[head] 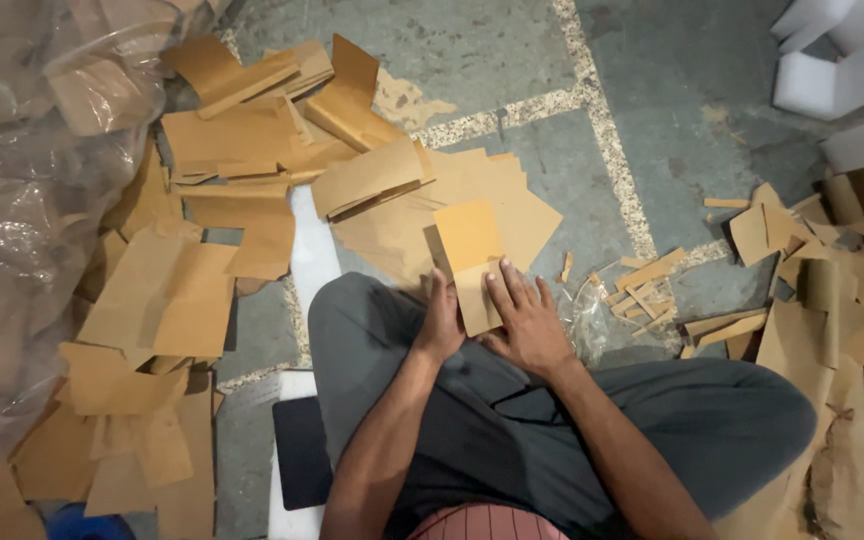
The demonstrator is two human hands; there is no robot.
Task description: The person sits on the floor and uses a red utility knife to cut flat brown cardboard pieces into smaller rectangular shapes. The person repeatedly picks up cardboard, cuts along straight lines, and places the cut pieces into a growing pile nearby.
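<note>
I sit cross-legged on the floor in dark grey trousers [552, 420]. A small folded brown cardboard piece [471, 250] rests on my knee, its upper flap standing up. My left hand [441, 320] presses its left edge, fingers together. My right hand [525, 318] lies flat on its lower part, fingers spread. Just beyond my knee lies a stack of flat brown cardboard sheets [512, 205].
Folded cardboard pieces [242, 130] are heaped at left and behind, beside a large clear plastic bag [22, 200]. Narrow cardboard offcuts [647, 285] and torn scraps [842, 300] lie at right. White foam blocks [842, 60] sit top right. A dark flat pad [302, 450] lies by my leg.
</note>
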